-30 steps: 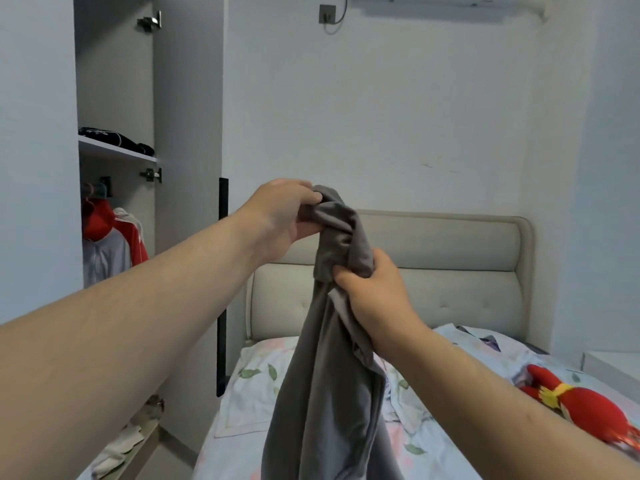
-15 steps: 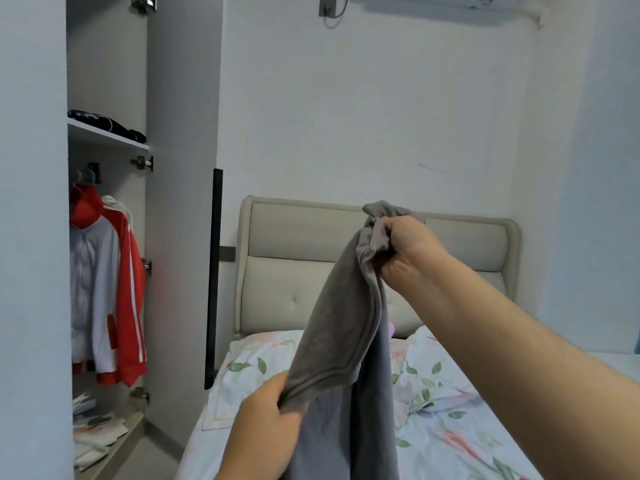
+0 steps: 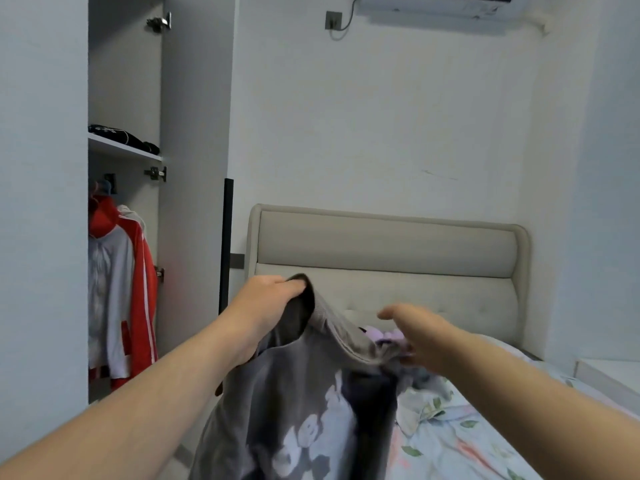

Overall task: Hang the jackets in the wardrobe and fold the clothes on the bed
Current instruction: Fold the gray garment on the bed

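Observation:
A grey shirt (image 3: 311, 427) with a pale printed design hangs spread in front of me over the bed (image 3: 467, 445). My left hand (image 3: 266, 303) grips one end of its ribbed edge, raised in front of the headboard. My right hand (image 3: 419, 337) holds the other end with its lower fingers curled into the cloth and its thumb stuck out; this hand is blurred. The edge runs stretched between both hands. At the left, the open wardrobe (image 3: 194, 202) has a red and white jacket (image 3: 117, 289) hanging inside.
Dark folded clothes (image 3: 121, 136) lie on the wardrobe shelf. A padded headboard (image 3: 381, 254) stands against the wall. A purple item (image 3: 377, 332) peeks out behind the shirt. A white nightstand (image 3: 609, 375) sits at the right. The wardrobe door's dark edge (image 3: 227, 244) is beside the bed.
The shirt was bunched and held high by my right hand. It is now spread open with its print showing, my left hand has risen to grip one end, and my right hand has dropped lower.

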Demonstrator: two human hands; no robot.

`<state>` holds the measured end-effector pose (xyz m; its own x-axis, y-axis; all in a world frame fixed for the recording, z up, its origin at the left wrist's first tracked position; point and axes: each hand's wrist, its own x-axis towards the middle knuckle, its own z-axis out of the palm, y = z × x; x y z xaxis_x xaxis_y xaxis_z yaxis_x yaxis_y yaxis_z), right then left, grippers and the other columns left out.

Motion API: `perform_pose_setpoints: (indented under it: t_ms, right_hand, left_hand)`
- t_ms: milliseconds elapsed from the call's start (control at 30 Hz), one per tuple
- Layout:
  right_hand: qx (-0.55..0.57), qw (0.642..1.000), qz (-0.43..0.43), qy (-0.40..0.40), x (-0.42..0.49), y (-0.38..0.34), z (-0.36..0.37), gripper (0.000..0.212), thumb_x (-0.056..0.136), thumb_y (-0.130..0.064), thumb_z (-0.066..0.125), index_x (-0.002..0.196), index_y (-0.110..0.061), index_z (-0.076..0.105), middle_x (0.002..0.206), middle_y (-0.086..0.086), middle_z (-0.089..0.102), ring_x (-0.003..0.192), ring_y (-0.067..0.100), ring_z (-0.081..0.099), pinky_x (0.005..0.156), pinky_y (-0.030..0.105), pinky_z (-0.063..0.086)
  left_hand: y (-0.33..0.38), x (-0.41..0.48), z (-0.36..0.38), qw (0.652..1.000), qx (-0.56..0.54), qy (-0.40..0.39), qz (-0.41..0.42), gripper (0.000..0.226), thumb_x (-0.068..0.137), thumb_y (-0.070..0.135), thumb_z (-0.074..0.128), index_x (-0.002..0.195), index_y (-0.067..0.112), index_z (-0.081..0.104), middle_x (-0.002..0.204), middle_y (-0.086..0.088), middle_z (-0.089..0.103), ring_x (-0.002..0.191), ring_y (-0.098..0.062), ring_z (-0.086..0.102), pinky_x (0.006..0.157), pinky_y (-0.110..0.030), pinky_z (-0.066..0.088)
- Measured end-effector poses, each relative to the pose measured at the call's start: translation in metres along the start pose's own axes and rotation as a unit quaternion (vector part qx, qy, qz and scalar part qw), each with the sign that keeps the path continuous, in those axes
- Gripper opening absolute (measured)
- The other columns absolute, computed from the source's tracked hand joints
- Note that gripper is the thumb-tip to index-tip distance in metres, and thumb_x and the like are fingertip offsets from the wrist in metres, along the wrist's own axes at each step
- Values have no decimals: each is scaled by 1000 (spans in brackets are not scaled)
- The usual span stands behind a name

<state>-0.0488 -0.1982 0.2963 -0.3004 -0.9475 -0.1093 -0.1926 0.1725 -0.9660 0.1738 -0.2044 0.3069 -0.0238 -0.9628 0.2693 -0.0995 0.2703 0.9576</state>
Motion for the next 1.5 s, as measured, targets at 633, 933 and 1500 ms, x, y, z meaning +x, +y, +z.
perform_pose_setpoints:
  t_ms: [633,933,1500]
  right_hand:
    - [-111,908,-403,-26,-18,-23,21,29,95,-19,64,67,-11,60,56,-13,47,55,2,39,49,19,31]
    - [-128,895,-426,6,-25,-56,0,33,89,-37,73,58,-25,67,50,-17,50,47,-2,43,48,11,32]
    - [-300,843,-423,143,-16,-74,-81,63,88,-57,62,62,-2,51,49,-4,38,46,10,34,49,31,29]
  left_hand:
    - [-29,-17,-34,982,126,-138,-32,47,65,50,85,86,10,72,80,-6,75,75,-24,73,76,-40,58]
    - [-100,-54,-1,971,117,-207,-28,45,60,41,86,100,27,72,87,10,76,81,-5,72,67,-14,53]
    - [-75,-5,-57,979,166,120,21,28,104,19,46,84,15,64,85,-6,65,88,-24,60,62,-29,39]
